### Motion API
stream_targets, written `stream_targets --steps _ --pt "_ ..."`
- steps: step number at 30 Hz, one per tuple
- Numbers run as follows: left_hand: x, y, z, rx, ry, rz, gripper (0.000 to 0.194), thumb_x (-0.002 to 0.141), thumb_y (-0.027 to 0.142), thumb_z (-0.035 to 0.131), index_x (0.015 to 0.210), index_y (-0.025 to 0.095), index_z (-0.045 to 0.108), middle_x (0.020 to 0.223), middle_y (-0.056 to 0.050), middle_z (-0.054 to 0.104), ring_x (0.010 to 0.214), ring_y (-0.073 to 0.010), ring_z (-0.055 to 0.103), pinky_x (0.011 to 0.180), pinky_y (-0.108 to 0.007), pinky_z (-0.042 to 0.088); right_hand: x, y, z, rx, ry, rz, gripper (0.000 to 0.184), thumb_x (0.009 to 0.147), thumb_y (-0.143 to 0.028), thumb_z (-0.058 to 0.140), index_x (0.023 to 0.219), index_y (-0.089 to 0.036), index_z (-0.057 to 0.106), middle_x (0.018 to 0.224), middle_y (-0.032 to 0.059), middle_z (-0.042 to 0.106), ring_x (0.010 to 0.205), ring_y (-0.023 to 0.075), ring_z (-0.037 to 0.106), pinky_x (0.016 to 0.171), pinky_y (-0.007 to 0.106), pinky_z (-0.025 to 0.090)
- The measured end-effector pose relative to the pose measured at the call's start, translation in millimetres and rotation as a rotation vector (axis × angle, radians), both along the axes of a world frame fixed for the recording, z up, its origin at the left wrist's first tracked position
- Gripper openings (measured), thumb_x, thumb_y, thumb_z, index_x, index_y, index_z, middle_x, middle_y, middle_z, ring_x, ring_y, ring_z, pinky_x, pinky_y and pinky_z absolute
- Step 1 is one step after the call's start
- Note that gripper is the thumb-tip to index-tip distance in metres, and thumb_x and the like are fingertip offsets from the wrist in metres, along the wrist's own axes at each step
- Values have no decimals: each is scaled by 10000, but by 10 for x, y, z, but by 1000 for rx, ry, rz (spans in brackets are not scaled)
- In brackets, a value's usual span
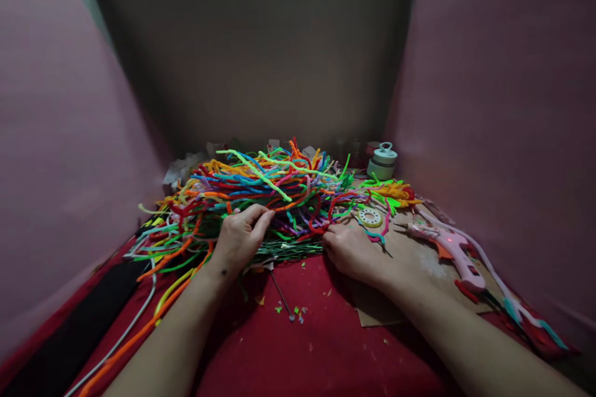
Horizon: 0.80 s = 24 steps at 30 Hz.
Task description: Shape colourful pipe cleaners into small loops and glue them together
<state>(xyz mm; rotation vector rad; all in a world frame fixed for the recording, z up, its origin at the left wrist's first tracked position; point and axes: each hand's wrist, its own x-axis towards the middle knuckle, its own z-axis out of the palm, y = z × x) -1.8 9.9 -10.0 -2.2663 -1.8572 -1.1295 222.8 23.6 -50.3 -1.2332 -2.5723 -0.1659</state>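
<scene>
A big tangled heap of many-coloured pipe cleaners (261,183) lies ahead of me on the red cloth. At its front edge my left hand (244,236) is closed, thumb and forefinger pinched on what looks like an orange pipe cleaner (282,208). To the right, my right hand (351,249) is curled closed against the heap, where a red pipe cleaner (317,232) runs to its fingertips. The inside of that grip is hidden. Thin green stems (288,251) lie under the heap between my hands.
A pink glue gun (454,248) with a red light rests on a cardboard sheet (379,313) at right, its cable trailing forward. Nearby are a pale yellow ring with holes (370,218) and a mint-green jar (382,164). A thin stick (282,294) and scraps lie on the red cloth (298,360).
</scene>
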Motion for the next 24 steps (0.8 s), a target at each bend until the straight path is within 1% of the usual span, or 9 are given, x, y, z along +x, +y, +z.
stream_targets --steps 4,7,10,12,13,15,17,20,24 --pt "39 -15 19 -129 33 -115 266 809 373 462 729 204 651 660 19 660 635 -122 577 777 -257 384 20 16 -3 22 48 -29 132 777 -125 476 746 -159 600 774 66 628 704 171 564 625 272 350" --pt "64 -16 33 -238 -24 -212 265 791 394 480 768 207 667 744 0 684 699 -144 599 728 -256 409 52 21 2 20 165 -49 95 766 -132 485 759 -155 577 767 54 605 717 160 546 622 255 354" --pt "95 -12 37 -282 -165 -259 251 766 389 521 806 192 671 778 -17 676 734 -151 591 692 -247 422 70 13 18 6 329 -30 91 762 -123 475 751 -157 558 745 40 578 683 141 520 612 242 356" --pt "131 -18 28 -321 -337 -250 251 745 367 557 874 175 656 703 -5 636 662 -132 563 628 -234 419 59 -12 44 -29 473 -7 94 750 -104 472 722 -158 543 717 27 564 660 130 507 612 234 361" --pt "153 -26 19 -364 -444 -245 279 738 363 571 923 166 640 629 15 589 583 -113 526 560 -220 400 47 -31 60 -59 549 9 96 743 -94 474 706 -158 536 706 21 562 655 125 506 616 231 365" --pt "204 -51 -10 -481 -665 -260 351 727 370 593 1004 154 600 523 60 465 438 -69 395 431 -189 302 13 -77 92 -144 684 53 105 733 -83 482 679 -156 532 682 10 563 648 114 509 623 222 375" --pt "261 -85 -51 -594 -827 -315 373 726 368 606 1031 154 581 511 73 420 399 -45 310 392 -175 222 -26 -121 112 -249 787 101 109 730 -82 488 675 -153 549 666 0 569 640 104 515 619 210 383" --pt "348 -135 -109 -655 -901 -382 316 732 346 618 979 150 609 504 62 431 419 -41 315 405 -172 210 -78 -165 120 -398 876 155 118 714 -81 497 701 -148 592 675 -5 588 640 97 526 604 195 390" --pt "438 -182 -119 -622 -921 -376 250 726 346 633 870 141 636 499 50 450 445 -50 350 432 -174 246 -117 -193 133 -560 936 158 139 692 -71 502 720 -128 626 653 -5 586 602 86 503 571 184 383"
